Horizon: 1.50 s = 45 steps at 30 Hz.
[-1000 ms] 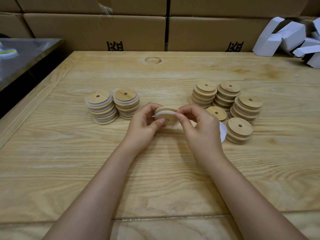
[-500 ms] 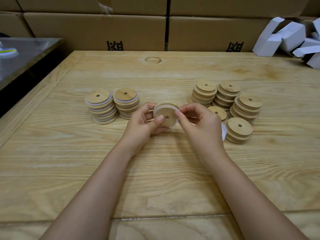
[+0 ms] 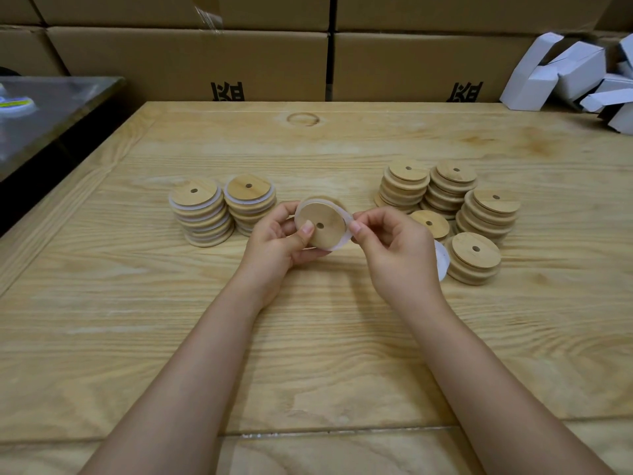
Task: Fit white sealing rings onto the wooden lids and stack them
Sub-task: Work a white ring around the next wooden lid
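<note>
The round wooden lid (image 3: pixel 322 224), held above the pale wooden table (image 3: pixel 308 337), is gripped by the left hand (image 3: pixel 277 245) while the right hand (image 3: pixel 394 248) pinches its white sealing ring (image 3: pixel 348 232) at the right rim. Ringed stacks (image 3: pixel 202 214) stand left and plain stacks (image 3: pixel 486 214) right, with bare wood between. The black print on the brown cardboard boxes (image 3: pixel 191 63) is cut off by the table's far edge.

Gripping wooden lid (image 3: pixel 323 224) in left hand (image 3: pixel 277 245), face tilted up at camera, thumb pressed next to centre hole. Pinching white ring (image 3: pixel 318 200) at lid's right edge with right hand (image 3: pixel 397 255). On table (image 3: pixel 308 337): two ringed stacks (image 3: pixel 200 214) just left, four bare stacks (image 3: pixel 489 214) plus single lid (image 3: pixel 430 222) right, loose rings (image 3: pixel 442 260) behind right hand. Cardboard boxes (image 3: pixel 188 63), white cartons (image 3: pixel 555 73) at back.
</note>
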### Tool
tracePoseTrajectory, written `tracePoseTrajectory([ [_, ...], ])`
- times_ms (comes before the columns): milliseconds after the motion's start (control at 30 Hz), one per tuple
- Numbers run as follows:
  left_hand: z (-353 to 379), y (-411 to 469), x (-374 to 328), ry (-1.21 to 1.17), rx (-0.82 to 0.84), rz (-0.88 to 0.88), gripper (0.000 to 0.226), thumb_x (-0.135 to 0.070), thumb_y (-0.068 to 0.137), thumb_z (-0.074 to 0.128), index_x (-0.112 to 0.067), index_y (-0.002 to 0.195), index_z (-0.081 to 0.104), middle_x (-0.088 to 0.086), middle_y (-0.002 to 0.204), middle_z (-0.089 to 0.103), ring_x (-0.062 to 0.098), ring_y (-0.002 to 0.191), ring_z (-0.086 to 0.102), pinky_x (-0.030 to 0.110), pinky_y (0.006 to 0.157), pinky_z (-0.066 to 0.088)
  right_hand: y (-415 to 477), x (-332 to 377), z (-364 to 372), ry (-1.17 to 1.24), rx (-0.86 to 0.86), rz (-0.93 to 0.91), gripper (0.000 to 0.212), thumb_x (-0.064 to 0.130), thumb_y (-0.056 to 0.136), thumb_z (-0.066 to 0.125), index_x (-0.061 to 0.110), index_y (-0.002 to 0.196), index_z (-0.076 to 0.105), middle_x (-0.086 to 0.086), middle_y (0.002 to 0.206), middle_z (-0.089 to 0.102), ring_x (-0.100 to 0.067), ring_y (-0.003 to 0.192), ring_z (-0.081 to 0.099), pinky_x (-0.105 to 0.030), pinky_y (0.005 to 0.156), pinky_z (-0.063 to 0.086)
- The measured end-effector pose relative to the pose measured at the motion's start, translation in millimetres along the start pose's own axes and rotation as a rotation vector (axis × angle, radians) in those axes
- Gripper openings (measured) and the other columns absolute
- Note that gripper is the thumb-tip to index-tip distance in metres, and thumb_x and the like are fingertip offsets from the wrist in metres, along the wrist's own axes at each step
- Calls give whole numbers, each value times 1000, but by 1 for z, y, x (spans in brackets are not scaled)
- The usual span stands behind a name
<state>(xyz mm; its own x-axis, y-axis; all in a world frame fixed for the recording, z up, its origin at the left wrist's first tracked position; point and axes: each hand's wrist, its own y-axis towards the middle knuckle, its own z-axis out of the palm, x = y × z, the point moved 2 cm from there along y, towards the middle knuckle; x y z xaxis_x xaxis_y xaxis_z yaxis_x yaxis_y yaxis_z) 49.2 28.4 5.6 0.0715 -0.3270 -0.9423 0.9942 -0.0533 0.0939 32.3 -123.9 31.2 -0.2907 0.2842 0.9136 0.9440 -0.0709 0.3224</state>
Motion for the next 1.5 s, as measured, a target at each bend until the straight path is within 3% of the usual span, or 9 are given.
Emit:
tracePoseTrajectory([
  [133, -1, 0, -2, -21, 1, -2, 19, 2, 91, 47, -7, 105, 56, 4, 85, 72, 21, 80, 70, 32, 64, 58, 2, 1, -1, 85, 25, 51, 21, 7, 86, 63, 21, 71, 61, 0, 79, 69, -23, 81, 67, -47, 81, 54],
  [300, -1, -1, -2, 1, 10, -28, 21, 2, 90, 49, -5, 109, 55, 9, 89, 69, 21, 79, 70, 31, 62, 58, 3, 1, -3, 127, 28, 118, 16, 10, 84, 68, 16, 69, 65, -4, 74, 70, -26, 78, 69, -49, 81, 54],
  [400, 0, -2, -3, 26, 33, -37, 24, -9, 82, 58, -7, 105, 59, 7, 82, 71, 20, 75, 70, 30, 58, 58, 2, 1, -5, 119, -2, 131, 12, 12, 82, 70, 11, 71, 65, -9, 72, 70, -26, 75, 69, -48, 79, 55],
  [700, 1, -3, -4, 37, 15, -58, 34, -20, 73, 63, -7, 104, 62, 7, 77, 73, 20, 62, 70, 23, 47, 54, 2, 1, -5, 29, -11, 62, 15, 14, 84, 68, 19, 71, 64, 3, 69, 67, -19, 71, 67, -41, 75, 56],
  [767, 1, -2, -4, 2, -1, -97, 36, -21, 74, 63, -7, 107, 62, 9, 75, 72, 21, 57, 69, 21, 43, 52, 1, 2, -4, -8, 24, 1, 10, 14, 87, 65, 16, 76, 65, 1, 73, 68, -18, 73, 67, -39, 74, 55],
  [867, -1, 0, -5, -35, -27, -156, 31, -18, 79, 60, -11, 109, 62, 7, 65, 69, 15, 46, 65, 18, 38, 48, -1, 5, -6, -220, 27, -271, 5, 7, 87, 63, 8, 86, 68, 1, 77, 69, -9, 71, 62, -23, 68, 50],
  [1033, -2, 0, -5, -23, -33, -185, 22, -13, 87, 55, -7, 106, 64, 3, 57, 66, 11, 40, 60, 17, 35, 45, -2, 5, -8, -477, -12, -636, 7, -1, 84, 65, -2, 88, 70, -9, 79, 70, -24, 67, 65, -37, 57, 51],
  [1133, -2, 0, -5, -2, -40, -192, 18, -11, 90, 52, -6, 102, 64, 2, 52, 63, 9, 37, 57, 16, 34, 44, -2, 5, -11, -586, -19, -782, 7, -2, 80, 68, -3, 87, 70, -12, 73, 69, -28, 61, 65, -36, 50, 52],
  [1500, 0, 0, -5, 23, -78, -243, 18, -12, 93, 50, -6, 93, 67, 6, 59, 66, 11, 37, 56, 16, 34, 43, -5, 8, -3, -623, 80, -942, 11, -10, 80, 62, -3, 82, 69, -14, 72, 63, -30, 58, 55, -38, 48, 47],
])
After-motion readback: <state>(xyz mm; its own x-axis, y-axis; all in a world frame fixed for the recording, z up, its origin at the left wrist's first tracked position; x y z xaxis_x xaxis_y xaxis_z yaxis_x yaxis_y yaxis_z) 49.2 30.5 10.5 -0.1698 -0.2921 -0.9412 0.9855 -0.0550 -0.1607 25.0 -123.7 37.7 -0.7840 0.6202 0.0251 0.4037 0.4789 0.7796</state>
